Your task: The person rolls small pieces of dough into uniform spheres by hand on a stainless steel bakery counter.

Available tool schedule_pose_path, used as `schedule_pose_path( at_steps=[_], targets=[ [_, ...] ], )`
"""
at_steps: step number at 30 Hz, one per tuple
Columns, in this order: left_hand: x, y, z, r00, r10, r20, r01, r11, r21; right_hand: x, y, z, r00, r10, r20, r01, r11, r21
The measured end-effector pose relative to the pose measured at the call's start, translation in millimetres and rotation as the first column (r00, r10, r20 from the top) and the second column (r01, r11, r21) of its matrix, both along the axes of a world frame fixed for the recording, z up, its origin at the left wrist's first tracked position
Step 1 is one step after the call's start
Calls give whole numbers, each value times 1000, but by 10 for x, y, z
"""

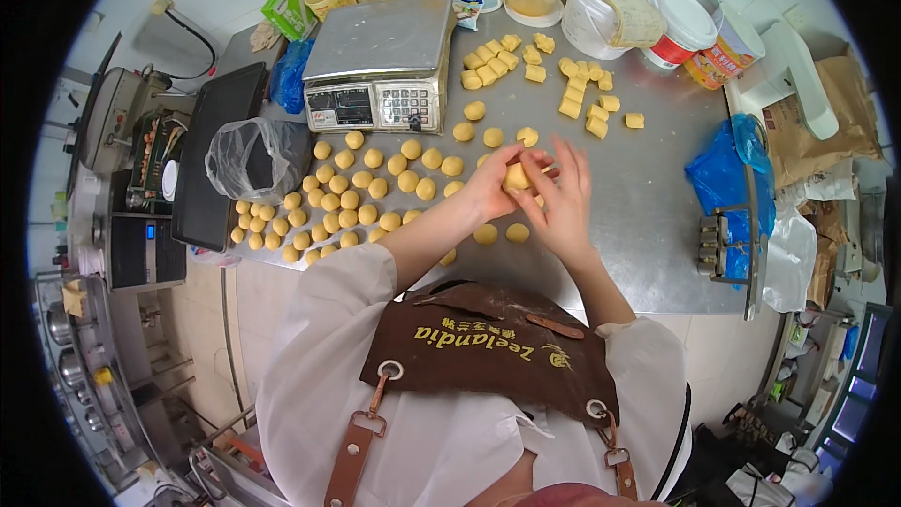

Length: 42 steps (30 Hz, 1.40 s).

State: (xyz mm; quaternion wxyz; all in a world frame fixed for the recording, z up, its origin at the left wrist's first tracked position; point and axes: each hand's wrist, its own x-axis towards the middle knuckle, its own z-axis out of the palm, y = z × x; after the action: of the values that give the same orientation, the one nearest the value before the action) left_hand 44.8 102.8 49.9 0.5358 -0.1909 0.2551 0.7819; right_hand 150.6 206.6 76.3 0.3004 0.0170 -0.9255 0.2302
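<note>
Holding, at the near middle of the desk (pixel 643 202): one pale yellow piece of dough (pixel 515 177), between the two hands.

Left hand (pixel 490 188): fingers bent about the piece, partly hidden behind it.
Right hand (pixel 561 190): fingers extended and parted, not closed; thumb at the piece's side, touching or just beside it.

Dough balls (pixel 348 218): many, smooth, loosely spread across the left and near part of the desk; several more lie around the hands.

Cut dough chunks (pixel 484 68): blocky, in two loose clusters beyond the hands, some touching, some apart.

Scale (pixel 377 47): one, metal platform, keypad and display facing the person, beyond the dough balls.

Clear plastic bag (pixel 246 161): open-mouthed, upright, left of the scale, beside a black tray (pixel 219 113).

White bucket (pixel 591 14): at the far edge, with papers (pixel 631 11) over its side; to its right, a white-lidded tub (pixel 683 23) with a red band.

Blue plastic (pixel 718 169): crumpled, at the right end.

Apron (pixel 488 347): brown, with yellow lettering, worn by the person.
</note>
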Motion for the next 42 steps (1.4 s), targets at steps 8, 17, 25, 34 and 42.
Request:
schedule_pose_path(
  at_steps=[8,17,25,34,42],
  targets=[
    [-127,-341,-282,983,-147,-108,182,808,560,98,-39,182,999,-37,31,43,975,-218],
    [304,-92,278,919,-29,-394,226,857,463,-101,-283,440,984,178,-27,-180,974,-136],
    [249,-278,366,889,-57,-455,314,799,513,-228,-594,664,950,293,-108,-286,955,73],
    [301,-301,411,903,-51,-426,266,845,464,-109,-623,682,941,332,-72,-326,942,78],
    [262,-349,538,958,40,-284,115,853,508,-63,-501,777,929,367,51,-371,918,142]
  ],
)
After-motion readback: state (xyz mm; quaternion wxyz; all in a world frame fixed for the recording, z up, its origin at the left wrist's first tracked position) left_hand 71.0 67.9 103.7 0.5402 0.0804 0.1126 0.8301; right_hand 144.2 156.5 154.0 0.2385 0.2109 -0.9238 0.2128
